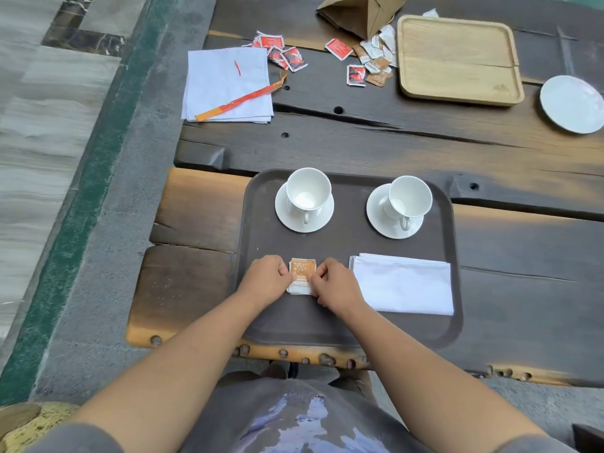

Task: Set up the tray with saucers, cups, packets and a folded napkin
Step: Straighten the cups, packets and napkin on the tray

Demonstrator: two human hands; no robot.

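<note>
A brown paper bag [356, 11] is lying at twelve o'clock on the dark desk [392, 148], a pale wooden tray [457, 60] sitting beside it at one o'clock

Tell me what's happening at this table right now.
A person is setting up a brown tray. The left hand and right hand both pinch an orange packet near the tray's front edge. Two cups stand on saucers at the far side, and a folded napkin lies to the packet's right. Farther back on the table are loose packets, a napkin stack, a wooden tray and a spare saucer.
</note>
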